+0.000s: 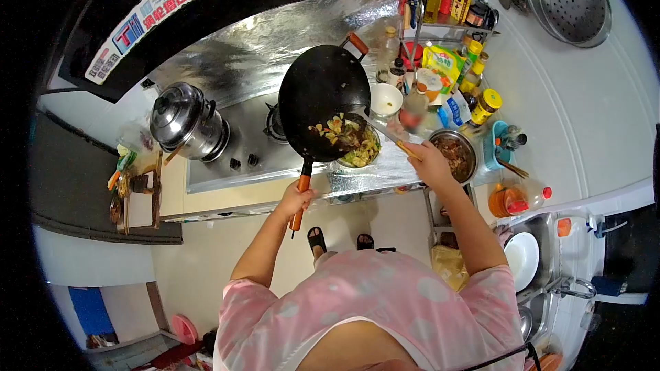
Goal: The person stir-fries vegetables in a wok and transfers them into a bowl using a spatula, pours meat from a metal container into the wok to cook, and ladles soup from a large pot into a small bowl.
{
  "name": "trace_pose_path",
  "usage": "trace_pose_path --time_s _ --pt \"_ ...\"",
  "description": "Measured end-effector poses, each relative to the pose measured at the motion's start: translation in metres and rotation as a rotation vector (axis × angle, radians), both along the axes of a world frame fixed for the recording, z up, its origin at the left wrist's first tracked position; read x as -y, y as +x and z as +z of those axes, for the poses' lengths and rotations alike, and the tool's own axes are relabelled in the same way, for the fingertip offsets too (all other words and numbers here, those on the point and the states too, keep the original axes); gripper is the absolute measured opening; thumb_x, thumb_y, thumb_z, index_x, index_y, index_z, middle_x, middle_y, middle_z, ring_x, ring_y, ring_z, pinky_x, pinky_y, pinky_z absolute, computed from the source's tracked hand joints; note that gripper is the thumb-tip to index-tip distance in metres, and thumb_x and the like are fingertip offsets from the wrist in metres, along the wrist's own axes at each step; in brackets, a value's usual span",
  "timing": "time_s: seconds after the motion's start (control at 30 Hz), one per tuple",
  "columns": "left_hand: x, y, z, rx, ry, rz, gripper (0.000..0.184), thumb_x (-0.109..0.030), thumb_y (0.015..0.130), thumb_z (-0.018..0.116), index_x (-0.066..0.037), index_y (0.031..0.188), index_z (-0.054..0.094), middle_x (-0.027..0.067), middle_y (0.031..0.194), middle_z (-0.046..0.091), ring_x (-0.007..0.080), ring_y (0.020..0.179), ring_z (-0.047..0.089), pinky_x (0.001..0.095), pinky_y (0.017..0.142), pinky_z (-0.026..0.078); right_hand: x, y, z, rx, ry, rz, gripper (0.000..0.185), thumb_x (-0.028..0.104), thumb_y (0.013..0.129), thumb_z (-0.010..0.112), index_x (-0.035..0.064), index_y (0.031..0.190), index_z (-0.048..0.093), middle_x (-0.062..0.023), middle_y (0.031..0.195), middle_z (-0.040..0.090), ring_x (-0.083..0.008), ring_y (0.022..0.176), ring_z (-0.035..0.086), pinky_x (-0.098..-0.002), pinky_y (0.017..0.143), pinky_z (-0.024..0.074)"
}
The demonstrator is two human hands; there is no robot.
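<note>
My left hand (296, 200) is wrapped round the orange handle of a black wok (320, 89), which is tilted over a dish of cooked food (362, 157) on the counter. Chopped yellowish food (336, 130) lies at the wok's lower right edge, partly over the dish. My right hand (431, 165) grips the wooden handle of a spatula (382, 128), whose metal end is at the wok's rim beside the food. Close to the right hand stands a metal pot (456, 154) with brown food in it. A white bowl (386, 100) stands just right of the wok.
A gas stove (234, 158) carries a lidded steel pot (180, 120) on its left burner. Bottles and seasoning packets crowd around a rack (450, 26) at the back right. At the far right are an oil jug (505, 199) and a sink holding a white plate (522, 261).
</note>
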State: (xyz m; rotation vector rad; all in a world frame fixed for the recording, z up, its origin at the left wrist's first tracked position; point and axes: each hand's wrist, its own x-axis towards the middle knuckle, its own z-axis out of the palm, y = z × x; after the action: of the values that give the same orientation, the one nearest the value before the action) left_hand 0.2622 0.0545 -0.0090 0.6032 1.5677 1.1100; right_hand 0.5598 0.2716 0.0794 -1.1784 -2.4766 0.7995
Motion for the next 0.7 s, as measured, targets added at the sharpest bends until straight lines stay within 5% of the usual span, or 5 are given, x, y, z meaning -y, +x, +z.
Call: trace_pose_path --time_s 0.4,0.5,0.7 --pt "-0.006 -0.011 -0.017 -0.123 0.042 0.007 0.02 -0.01 0.08 0.064 -0.006 0.084 0.045 0.0001 0.057 0.045 0.0096 0.041 0.042 0.0251 0.039 0.035 0.01 0.015 -0.02 -0.015 -0.132 0.019 0.041 0.006 0.076 0.063 0.0142 0.116 0.06 -0.0154 0.088 0.056 -0.0299 0.082 0.054 -0.0369 0.075 0.0443" --pt "-0.009 -0.007 -0.016 -0.164 0.004 0.026 0.02 -0.012 0.08 0.065 -0.006 0.083 0.046 -0.0002 0.058 0.046 0.0094 0.042 0.042 0.0248 0.039 0.035 0.011 0.026 -0.034 0.009 -0.162 0.038 0.04 0.011 0.079 0.061 0.0204 0.118 0.059 -0.0171 0.087 0.052 -0.0335 0.08 0.055 -0.0406 0.074 0.0452" --pt "-0.009 -0.003 -0.016 -0.19 -0.009 0.037 0.023 -0.016 0.078 0.068 -0.007 0.082 0.047 -0.0008 0.058 0.045 0.009 0.044 0.043 0.025 0.041 0.037 0.019 0.031 -0.027 -0.212 -0.311 0.036 0.04 0.007 0.079 0.062 0.0183 0.117 0.06 -0.014 0.089 0.052 -0.0264 0.076 0.055 -0.0379 0.07 0.0469"
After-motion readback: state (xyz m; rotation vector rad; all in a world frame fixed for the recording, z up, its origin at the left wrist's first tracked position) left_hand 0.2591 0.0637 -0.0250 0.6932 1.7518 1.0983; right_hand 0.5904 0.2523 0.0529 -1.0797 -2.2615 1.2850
